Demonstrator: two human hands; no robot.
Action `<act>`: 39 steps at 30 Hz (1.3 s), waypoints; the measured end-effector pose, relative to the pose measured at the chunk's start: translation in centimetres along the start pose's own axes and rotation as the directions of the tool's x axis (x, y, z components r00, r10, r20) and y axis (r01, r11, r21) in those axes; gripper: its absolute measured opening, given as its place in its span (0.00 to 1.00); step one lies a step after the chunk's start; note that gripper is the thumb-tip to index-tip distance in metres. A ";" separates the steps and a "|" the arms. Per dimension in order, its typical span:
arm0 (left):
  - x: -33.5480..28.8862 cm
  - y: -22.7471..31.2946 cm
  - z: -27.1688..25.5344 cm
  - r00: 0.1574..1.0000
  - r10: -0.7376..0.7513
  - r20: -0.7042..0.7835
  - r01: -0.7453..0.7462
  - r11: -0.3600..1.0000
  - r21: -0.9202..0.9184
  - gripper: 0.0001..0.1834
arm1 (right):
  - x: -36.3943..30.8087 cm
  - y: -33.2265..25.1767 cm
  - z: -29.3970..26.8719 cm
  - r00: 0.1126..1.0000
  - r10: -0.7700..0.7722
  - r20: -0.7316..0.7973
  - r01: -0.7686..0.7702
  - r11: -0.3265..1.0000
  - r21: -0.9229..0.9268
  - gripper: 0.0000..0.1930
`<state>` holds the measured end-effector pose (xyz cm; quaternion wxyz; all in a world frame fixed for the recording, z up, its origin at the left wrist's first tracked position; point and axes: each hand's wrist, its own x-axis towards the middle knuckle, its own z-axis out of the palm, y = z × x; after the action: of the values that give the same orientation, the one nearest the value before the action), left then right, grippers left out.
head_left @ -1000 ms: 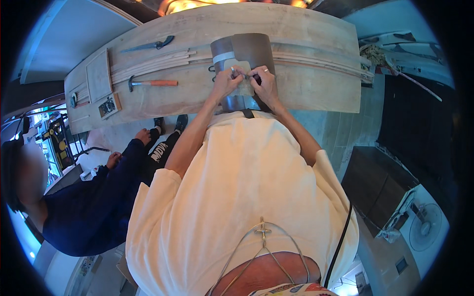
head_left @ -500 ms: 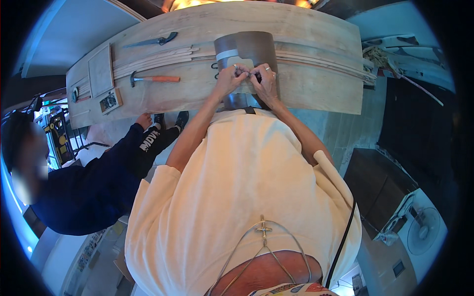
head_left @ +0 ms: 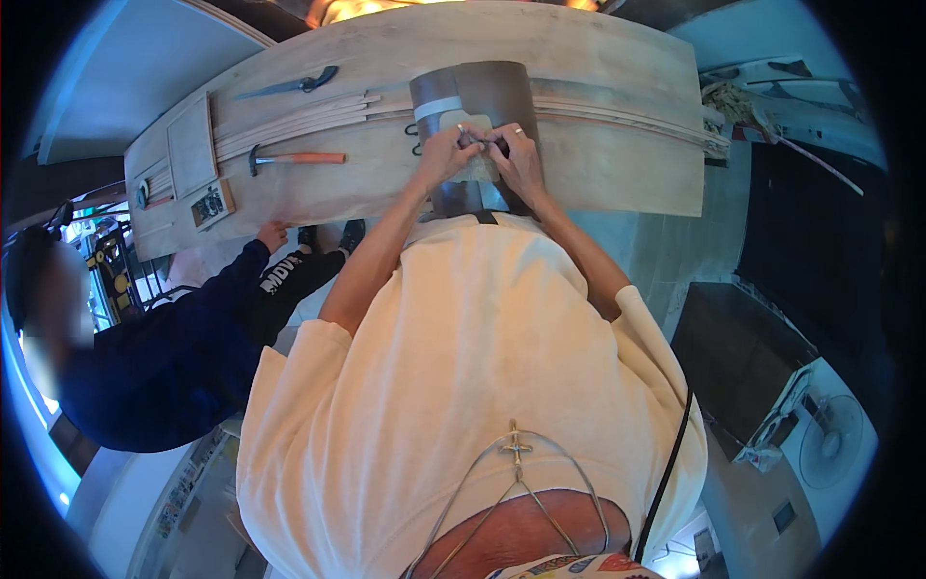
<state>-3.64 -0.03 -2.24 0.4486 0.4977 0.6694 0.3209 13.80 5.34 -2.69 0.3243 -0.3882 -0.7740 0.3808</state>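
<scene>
Both my hands meet over a brown piece with a curved look (head_left: pixel 502 92) on the workbench, which carries a pale grey band (head_left: pixel 442 105) and a beige patch (head_left: pixel 479 172). My left hand (head_left: pixel 447 156) has its thumb and fingers pinched together just above the patch. Close against it, my right hand (head_left: pixel 522 166) is also closed in a pinch. A small, thin dark thing seems to lie between the fingertips; its kind is too small to make out. Dark hooks or loops (head_left: pixel 413 129) stick out at the piece's left edge.
Long thin wood strips (head_left: pixel 617 119) run across the workbench (head_left: pixel 637 174). At left lie a hammer (head_left: pixel 299 158), a handsaw (head_left: pixel 289 86), a wooden frame (head_left: pixel 192 145) and a small box of dark bits (head_left: pixel 212 205). A co-worker's hand (head_left: pixel 273 234) is at the bench's front edge.
The view has shifted slightly, moving the bench a little left in the picture. My right fingers have curled and turned slightly; both hands stay pinched together at the same spot.
</scene>
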 end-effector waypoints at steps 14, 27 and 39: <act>-0.2 1.0 -0.4 0.999 -0.033 -0.012 0.031 0.991 -0.131 0.07 | 0.4 0.2 -0.7 0.990 0.115 0.076 -0.128 0.973 0.192 0.05; -0.1 0.3 0.1 0.989 0.002 -0.145 0.002 1.000 0.024 0.08 | 0.0 -0.4 -0.5 0.983 0.180 0.039 -0.185 0.967 0.177 0.05; -0.9 -0.1 0.5 0.992 0.025 -0.122 -0.035 0.996 -0.081 0.09 | 0.1 0.0 -0.2 1.000 0.022 -0.012 -0.022 0.999 0.040 0.05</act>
<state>-3.13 -0.88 -2.24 0.4226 0.4682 0.6739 0.3847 13.90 5.53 -2.59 0.3326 -0.3926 -0.7598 0.3974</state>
